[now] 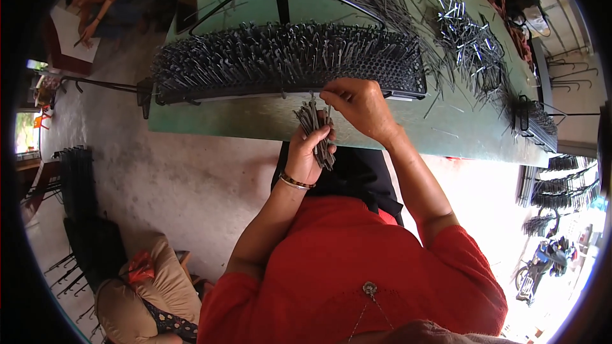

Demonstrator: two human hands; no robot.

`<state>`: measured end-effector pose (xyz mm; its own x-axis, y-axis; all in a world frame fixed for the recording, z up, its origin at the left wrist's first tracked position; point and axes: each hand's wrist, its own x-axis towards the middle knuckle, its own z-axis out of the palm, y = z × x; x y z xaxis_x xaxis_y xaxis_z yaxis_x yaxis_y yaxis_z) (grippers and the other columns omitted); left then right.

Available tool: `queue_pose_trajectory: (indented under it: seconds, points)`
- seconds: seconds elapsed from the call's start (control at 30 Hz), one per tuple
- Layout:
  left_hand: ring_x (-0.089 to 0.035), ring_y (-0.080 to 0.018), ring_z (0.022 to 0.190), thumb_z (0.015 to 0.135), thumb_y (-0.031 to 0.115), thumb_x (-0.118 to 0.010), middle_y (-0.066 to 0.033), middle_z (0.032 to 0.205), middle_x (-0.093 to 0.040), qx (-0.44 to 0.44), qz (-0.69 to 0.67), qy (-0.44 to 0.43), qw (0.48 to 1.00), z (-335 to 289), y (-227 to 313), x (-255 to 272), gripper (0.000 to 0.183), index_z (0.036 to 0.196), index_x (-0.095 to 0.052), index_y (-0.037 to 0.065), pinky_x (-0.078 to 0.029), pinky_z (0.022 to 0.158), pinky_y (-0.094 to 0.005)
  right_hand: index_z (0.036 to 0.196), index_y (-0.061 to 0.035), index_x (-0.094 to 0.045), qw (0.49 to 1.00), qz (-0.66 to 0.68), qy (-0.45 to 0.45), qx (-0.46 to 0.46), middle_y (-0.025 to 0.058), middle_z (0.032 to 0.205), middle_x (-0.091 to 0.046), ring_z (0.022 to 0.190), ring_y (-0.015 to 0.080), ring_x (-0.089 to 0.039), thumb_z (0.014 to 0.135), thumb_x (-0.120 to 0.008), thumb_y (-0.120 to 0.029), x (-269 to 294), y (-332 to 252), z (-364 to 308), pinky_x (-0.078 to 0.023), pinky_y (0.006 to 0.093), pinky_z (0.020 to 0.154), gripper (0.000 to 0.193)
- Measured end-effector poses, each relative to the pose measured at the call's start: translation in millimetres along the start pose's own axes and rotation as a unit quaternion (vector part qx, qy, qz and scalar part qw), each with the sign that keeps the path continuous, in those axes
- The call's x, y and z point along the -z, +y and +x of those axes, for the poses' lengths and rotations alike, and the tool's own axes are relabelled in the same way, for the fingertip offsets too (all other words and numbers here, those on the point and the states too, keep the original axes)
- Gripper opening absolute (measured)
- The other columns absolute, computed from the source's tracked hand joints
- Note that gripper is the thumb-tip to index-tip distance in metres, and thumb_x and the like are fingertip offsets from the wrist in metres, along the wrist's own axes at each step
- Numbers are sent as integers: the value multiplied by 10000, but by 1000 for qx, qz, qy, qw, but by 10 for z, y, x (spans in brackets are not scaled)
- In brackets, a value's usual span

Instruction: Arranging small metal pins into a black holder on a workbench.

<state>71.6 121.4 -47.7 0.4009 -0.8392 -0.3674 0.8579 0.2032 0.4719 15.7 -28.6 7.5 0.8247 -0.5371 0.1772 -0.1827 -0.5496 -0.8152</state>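
My left hand is wrapped round a bundle of thin grey metal strips, which fan out above the thumb and stick out below the fist. Just above and to the right of the bundle is my right hand, its thumb and forefinger pinched together. Whatever lies between those fingertips is too small to make out. Beyond both hands stands a long black perforated rack on the green table. Dark metal strips stand upright in its holes, dense at the left and middle, with bare holes showing toward the right.
A shiny heap of strips and loose ones lie on the table's right side. A second, smaller rack sits at the right corner. A person works at the far left. A stuffed tan sack is at the lower left.
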Motion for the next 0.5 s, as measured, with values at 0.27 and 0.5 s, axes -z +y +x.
queue_pose_trajectory:
  seconds: [0.27, 0.5]
  points:
    - [-546, -110, 806, 873, 106, -591, -3, 911, -568, 38, 12, 2, 999, -9, -39, 17, 198, 1065, -551, 81, -466, 581, -257, 942, -6, -676, 976, 10, 195, 93, 70, 832, -680, 744, 119, -630, 804, -685, -47, 161, -140, 272, -503, 249, 668, 144]
    - [-548, -124, 814, 856, 76, -572, -17, 918, -546, 57, 94, -3, 994, -45, -53, -5, 265, 1115, -524, 48, -481, 583, -262, 914, -29, -677, 945, -75, 246, 203, 99, 836, -671, 727, 220, -642, 779, -690, -27, 76, -55, 569, -504, 283, 648, 135]
